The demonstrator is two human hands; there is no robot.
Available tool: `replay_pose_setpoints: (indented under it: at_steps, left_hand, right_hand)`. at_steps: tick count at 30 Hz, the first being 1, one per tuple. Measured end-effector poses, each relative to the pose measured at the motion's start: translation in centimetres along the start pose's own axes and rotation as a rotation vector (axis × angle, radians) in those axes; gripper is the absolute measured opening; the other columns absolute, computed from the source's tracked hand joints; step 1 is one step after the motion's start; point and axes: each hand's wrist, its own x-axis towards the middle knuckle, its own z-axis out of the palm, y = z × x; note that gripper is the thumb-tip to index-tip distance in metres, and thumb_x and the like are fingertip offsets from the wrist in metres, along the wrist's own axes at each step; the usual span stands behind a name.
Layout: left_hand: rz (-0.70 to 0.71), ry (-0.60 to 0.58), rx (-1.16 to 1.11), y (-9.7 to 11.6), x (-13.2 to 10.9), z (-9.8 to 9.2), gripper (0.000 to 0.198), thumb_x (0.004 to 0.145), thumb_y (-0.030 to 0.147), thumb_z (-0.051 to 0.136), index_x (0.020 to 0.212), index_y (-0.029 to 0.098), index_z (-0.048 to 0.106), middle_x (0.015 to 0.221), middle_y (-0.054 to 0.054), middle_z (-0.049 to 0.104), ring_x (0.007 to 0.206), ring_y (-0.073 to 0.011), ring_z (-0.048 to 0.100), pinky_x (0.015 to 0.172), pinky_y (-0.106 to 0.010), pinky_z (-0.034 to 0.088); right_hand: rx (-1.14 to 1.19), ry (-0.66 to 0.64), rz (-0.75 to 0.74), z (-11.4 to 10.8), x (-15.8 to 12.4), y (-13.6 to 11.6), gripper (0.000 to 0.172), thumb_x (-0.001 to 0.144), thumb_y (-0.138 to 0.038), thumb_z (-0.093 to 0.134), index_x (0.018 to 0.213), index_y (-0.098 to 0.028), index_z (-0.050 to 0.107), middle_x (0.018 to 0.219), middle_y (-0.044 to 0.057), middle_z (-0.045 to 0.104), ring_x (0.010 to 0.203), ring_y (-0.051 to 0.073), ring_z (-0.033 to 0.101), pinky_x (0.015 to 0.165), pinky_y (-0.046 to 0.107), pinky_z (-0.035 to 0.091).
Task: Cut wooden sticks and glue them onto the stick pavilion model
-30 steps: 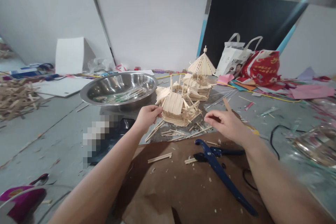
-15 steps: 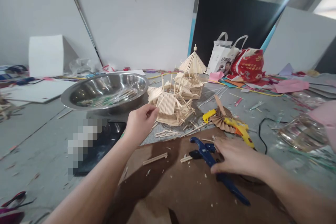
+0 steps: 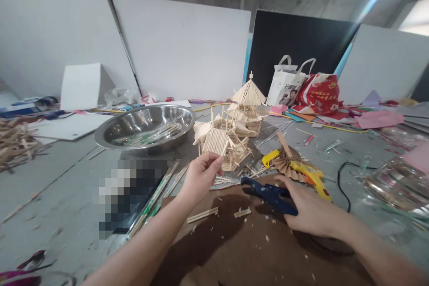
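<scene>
My left hand (image 3: 203, 176) is pinched, thumb against fingers, just in front of a small pavilion model (image 3: 216, 141) built from thin wooden sticks. Anything between those fingertips is too small or hidden to make out. In my right hand (image 3: 310, 208) is a blue hand cutter (image 3: 268, 193), held over the brown board (image 3: 254, 250) with its jaws pointing left. Two sticks (image 3: 203, 214) lie side by side on the board, and a bundle of short stick pieces (image 3: 242, 212) lies below the cutter. Behind the first model stands a taller part with a pointed roof (image 3: 250, 91).
A steel basin (image 3: 144, 129) with bagged sticks stands at left, near a dark, partly pixelated flat object (image 3: 147, 187) and long packed sticks (image 3: 157, 199). A yellow glue gun (image 3: 311, 176), paper fan (image 3: 288, 161) and clear container (image 3: 389, 183) are at right. Bags (image 3: 318, 94) stand behind.
My left hand has moved right and lower, in front of the model. The blue cutter has turned more level and its handles look closer together. The view has tilted up slightly.
</scene>
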Motion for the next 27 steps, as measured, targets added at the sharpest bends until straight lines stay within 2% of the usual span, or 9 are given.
replay_pose_setpoints:
  at_steps: [2, 6, 9, 11, 14, 19, 27]
  left_hand:
    - [-0.007, -0.004, -0.047, 0.0, -0.1, 0.2, 0.024, 0.07, 0.039, 0.049, 0.065, 0.015, 0.047, 0.048, 0.004, 0.049, 0.034, -0.0031, 0.033, 0.035, -0.017, 0.024]
    - [-0.019, -0.041, -0.11, 0.1, -0.6, 0.8, 0.024, 0.07, 0.038, 0.049, 0.065, 0.016, 0.045, 0.047, 0.005, 0.047, 0.034, -0.0027, 0.033, 0.035, -0.016, 0.024]
    - [-0.017, -0.076, -0.143, 0.1, -0.9, 1.2, 0.024, 0.071, 0.039, 0.048, 0.066, 0.016, 0.045, 0.047, 0.005, 0.047, 0.034, -0.0029, 0.034, 0.036, -0.017, 0.025]
    - [-0.023, -0.104, -0.163, 0.0, -1.1, 1.4, 0.025, 0.071, 0.04, 0.048, 0.065, 0.016, 0.045, 0.047, 0.005, 0.048, 0.035, -0.0031, 0.035, 0.036, -0.017, 0.026]
    - [-0.043, -0.129, -0.182, -0.3, -1.2, 1.7, 0.025, 0.071, 0.04, 0.047, 0.065, 0.016, 0.044, 0.048, 0.005, 0.048, 0.034, -0.0028, 0.034, 0.035, -0.017, 0.025]
    - [-0.061, -0.154, -0.183, -0.6, -1.4, 2.2, 0.025, 0.071, 0.04, 0.048, 0.066, 0.016, 0.045, 0.049, 0.005, 0.047, 0.036, -0.0029, 0.034, 0.036, -0.016, 0.026]
    - [-0.067, -0.163, -0.137, -0.9, -1.5, 2.5, 0.026, 0.071, 0.042, 0.047, 0.067, 0.016, 0.045, 0.049, 0.004, 0.048, 0.035, -0.003, 0.033, 0.035, -0.017, 0.023]
  right_hand:
    - [0.076, 0.077, -0.025, -0.5, 0.5, 0.2, 0.072, 0.057, -0.017, 0.047, 0.124, -0.019, 0.022, 0.111, 0.011, 0.048, 0.097, 0.024, 0.048, 0.078, 0.036, 0.036]
    - [0.247, 0.213, -0.06, -1.0, 2.6, -0.9, 0.057, 0.06, -0.013, 0.041, 0.116, -0.02, 0.033, 0.102, 0.007, 0.053, 0.092, 0.02, 0.051, 0.078, 0.034, 0.038]
    - [0.293, 0.33, -0.091, -0.5, 4.3, -2.5, 0.054, 0.061, -0.015, 0.044, 0.114, -0.019, 0.035, 0.106, 0.007, 0.052, 0.095, 0.02, 0.049, 0.081, 0.035, 0.037]
    - [0.314, 0.385, -0.169, 0.1, 5.1, -3.5, 0.055, 0.061, -0.016, 0.046, 0.114, -0.018, 0.034, 0.109, 0.009, 0.049, 0.099, 0.021, 0.047, 0.084, 0.036, 0.035]
    - [0.331, 0.438, -0.254, 1.1, 5.7, -4.4, 0.054, 0.062, -0.017, 0.047, 0.114, -0.017, 0.032, 0.108, 0.01, 0.048, 0.099, 0.02, 0.046, 0.085, 0.035, 0.035]
    - [0.301, 0.482, -0.304, 2.3, 5.6, -4.9, 0.051, 0.062, -0.015, 0.048, 0.111, -0.018, 0.034, 0.102, 0.009, 0.05, 0.094, 0.02, 0.048, 0.083, 0.035, 0.037]
    - [0.272, 0.532, -0.312, 2.6, 5.3, -5.0, 0.048, 0.063, -0.017, 0.048, 0.109, -0.018, 0.033, 0.099, 0.009, 0.051, 0.09, 0.02, 0.05, 0.078, 0.034, 0.04]
